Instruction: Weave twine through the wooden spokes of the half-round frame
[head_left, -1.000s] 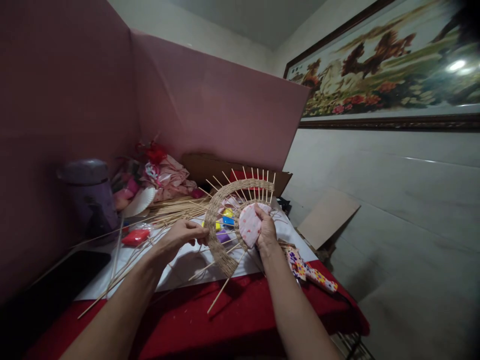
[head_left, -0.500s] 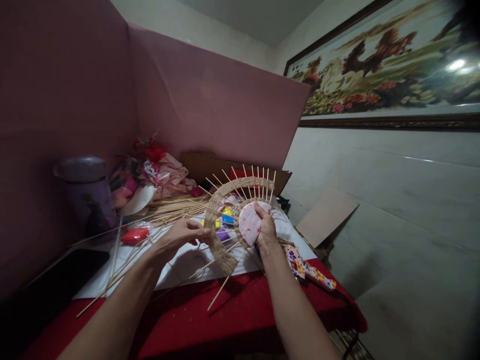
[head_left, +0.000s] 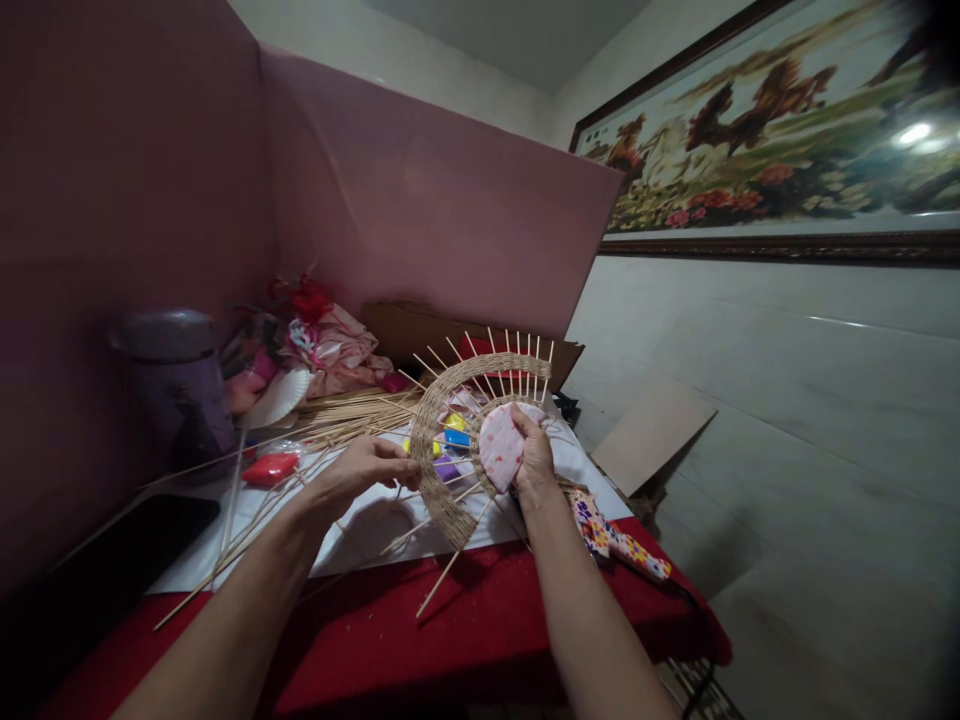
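A half-woven fan (head_left: pixel 444 393) is held up over the table, its thin wooden sticks radiating through a curved band of twisted cord. At its hub is a round pad of pink-and-white patterned cloth (head_left: pixel 501 445). My right hand (head_left: pixel 534 455) is closed on this pad, thumb on the front and the other fingers hidden behind. My left hand (head_left: pixel 373 466) pinches the outer edge of the woven band at the left, with the thumb and fingertips pressed on it. One stick sticks out below the band towards the table's front.
Below lie a white sheet (head_left: pixel 341 545) and a red cloth (head_left: pixel 390 640). Loose sticks (head_left: pixel 352 412), a red packet (head_left: pixel 270 469), a dark phone-like slab (head_left: pixel 176 525) and a purple canister (head_left: pixel 184 400) are at the left. A flower-patterned tool (head_left: pixel 622 545) with a cord lies right.
Hardly anything differs. Both hands keep their hold on the fan, and the whole view has shifted by only a few pixels.
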